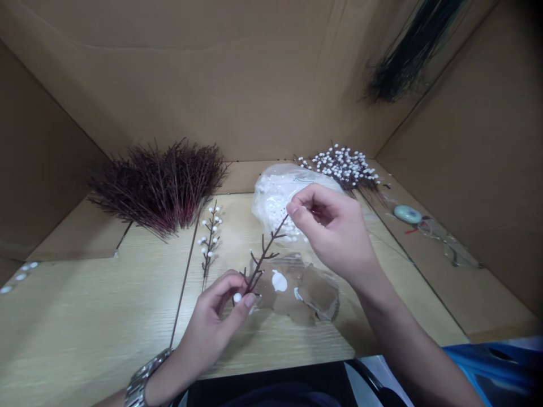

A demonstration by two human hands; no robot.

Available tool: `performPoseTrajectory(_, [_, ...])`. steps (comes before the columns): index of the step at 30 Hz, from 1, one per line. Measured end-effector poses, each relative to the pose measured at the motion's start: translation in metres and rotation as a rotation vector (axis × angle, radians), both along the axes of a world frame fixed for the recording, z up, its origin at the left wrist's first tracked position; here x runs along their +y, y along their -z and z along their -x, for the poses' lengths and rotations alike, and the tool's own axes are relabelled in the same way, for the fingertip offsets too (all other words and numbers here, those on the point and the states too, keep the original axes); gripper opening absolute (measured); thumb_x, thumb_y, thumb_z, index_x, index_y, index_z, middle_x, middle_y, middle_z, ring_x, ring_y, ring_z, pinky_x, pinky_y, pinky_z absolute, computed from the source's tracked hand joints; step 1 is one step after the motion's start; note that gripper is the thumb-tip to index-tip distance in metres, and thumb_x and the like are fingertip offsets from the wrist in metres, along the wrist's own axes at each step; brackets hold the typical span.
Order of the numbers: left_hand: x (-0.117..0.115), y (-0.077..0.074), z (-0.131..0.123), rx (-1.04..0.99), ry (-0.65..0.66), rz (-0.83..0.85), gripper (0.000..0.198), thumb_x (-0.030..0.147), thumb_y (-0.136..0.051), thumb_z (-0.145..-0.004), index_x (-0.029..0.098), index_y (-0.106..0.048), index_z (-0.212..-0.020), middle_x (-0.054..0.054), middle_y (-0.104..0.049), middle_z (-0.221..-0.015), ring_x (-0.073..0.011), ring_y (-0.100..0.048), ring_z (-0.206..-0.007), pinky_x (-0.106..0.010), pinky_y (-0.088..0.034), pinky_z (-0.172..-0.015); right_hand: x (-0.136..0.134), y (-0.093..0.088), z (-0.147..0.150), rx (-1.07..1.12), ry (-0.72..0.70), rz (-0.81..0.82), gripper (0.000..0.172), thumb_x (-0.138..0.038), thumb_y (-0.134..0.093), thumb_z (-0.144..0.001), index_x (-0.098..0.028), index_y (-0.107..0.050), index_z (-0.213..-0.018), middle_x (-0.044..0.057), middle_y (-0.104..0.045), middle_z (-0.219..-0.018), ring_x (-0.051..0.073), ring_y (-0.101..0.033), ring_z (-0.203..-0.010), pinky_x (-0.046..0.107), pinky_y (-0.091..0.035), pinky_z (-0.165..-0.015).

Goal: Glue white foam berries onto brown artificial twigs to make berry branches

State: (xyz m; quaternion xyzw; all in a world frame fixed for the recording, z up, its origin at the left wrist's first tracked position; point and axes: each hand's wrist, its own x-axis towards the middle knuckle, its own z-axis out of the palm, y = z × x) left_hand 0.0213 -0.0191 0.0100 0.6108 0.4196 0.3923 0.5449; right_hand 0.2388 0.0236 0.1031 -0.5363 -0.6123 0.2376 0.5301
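A brown artificial twig (263,254) with short side stubs slants up between my two hands. My left hand (220,308) is closed on its lower part, thumb against fingers. A white berry (237,297) shows beside the left fingertips. My right hand (328,226) pinches at the twig's upper tip; whether a berry is also between those fingers is hidden. Below the twig lies a piece of cardboard (282,308) with a patch of white glue (279,281) on it. Behind the right hand rests a clear plastic bag (271,195) of white berries.
A berried twig (210,237) lies left of centre. Bare twigs (161,181) are piled at the back left, berried twigs (343,167) at the back right. A teal oval object (407,214) and glasses (449,246) lie right. Cardboard walls (254,85) enclose the table.
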Motion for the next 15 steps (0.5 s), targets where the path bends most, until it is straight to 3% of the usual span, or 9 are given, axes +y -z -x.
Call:
performPoseTrajectory(4, [0.000, 0.003, -0.001, -0.021, -0.021, 0.051, 0.012, 0.030, -0.070, -0.090, 0.021, -0.065, -0.085, 0.000, -0.060, -0.083, -0.0176, -0.059, -0.078, -0.027, -0.051, -0.073, 0.001, 0.001, -0.001, 0.047, -0.023, -0.018, 0.016, -0.023, -0.065, -0.089, -0.020, -0.061, -0.074, -0.003, -0.055, -0.069, 0.011, -0.048, -0.062, 0.026, -0.038, -0.055])
performPoseTrajectory(8, [0.001, 0.006, 0.000, -0.029, -0.046, 0.119, 0.016, 0.035, -0.072, -0.088, 0.021, -0.066, -0.086, 0.000, -0.060, -0.082, -0.0181, -0.059, -0.076, -0.028, -0.052, -0.072, -0.011, 0.007, -0.011, 0.117, 0.021, -0.059, 0.006, -0.026, -0.068, -0.092, -0.022, -0.070, -0.088, -0.001, -0.065, -0.078, 0.013, -0.057, -0.068, 0.026, -0.047, -0.060])
performPoseTrajectory(12, [0.003, 0.006, 0.000, -0.051, -0.046, 0.175, 0.020, 0.040, -0.072, -0.088, 0.021, -0.066, -0.087, 0.000, -0.059, -0.081, -0.0188, -0.058, -0.076, -0.029, -0.052, -0.072, -0.042, 0.038, -0.013, 0.239, 0.187, -0.054, 0.009, -0.025, -0.067, -0.094, -0.025, -0.074, -0.100, 0.000, -0.069, -0.079, 0.015, -0.063, -0.068, 0.028, -0.053, -0.062])
performPoseTrajectory(15, [0.004, 0.005, 0.001, -0.064, -0.022, 0.172, 0.018, 0.037, -0.071, -0.089, 0.020, -0.064, -0.086, 0.001, -0.057, -0.081, -0.0176, -0.056, -0.076, -0.027, -0.049, -0.072, -0.069, 0.069, 0.004, 0.295, 0.144, 0.102, 0.018, -0.027, -0.072, -0.090, -0.028, -0.072, -0.109, 0.003, -0.077, -0.089, 0.019, -0.072, -0.075, 0.030, -0.060, -0.062])
